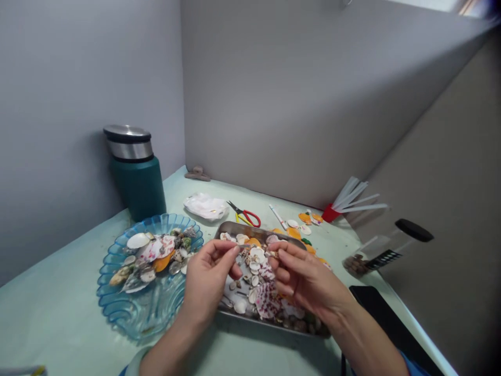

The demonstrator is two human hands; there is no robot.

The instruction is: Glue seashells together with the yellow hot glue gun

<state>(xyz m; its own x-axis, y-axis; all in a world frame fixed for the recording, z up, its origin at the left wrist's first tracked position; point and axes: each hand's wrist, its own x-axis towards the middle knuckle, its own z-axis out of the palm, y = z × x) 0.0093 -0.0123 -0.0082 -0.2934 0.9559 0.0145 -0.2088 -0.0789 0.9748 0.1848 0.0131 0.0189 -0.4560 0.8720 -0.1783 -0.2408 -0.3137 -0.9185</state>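
Both hands are raised over a metal tray (pixel 270 325) of seashells. My left hand (pixel 211 271) pinches thumb against forefinger, and a thin, small thing seems to stick out of the pinch toward the right; its kind is too small to make out. My right hand (pixel 301 274) is across from it, fingers curled and thumb drawn in to the fingertips, with something tiny there that I cannot name. Below them in the tray lie white shells (pixel 240 305) and a purple-speckled scallop shell (pixel 268 301). The hands partly cover the tray.
A blue scalloped dish (pixel 107 292) with mixed shells stands left, before a green bottle (pixel 139 183). Behind the tray are a white packet (pixel 206 206), red-and-yellow-handled scissors (pixel 250 218), and a red cup (pixel 331 213) of glue sticks. A clear jar (pixel 356 263) and black phone-like slab (pixel 376 303) lie right.
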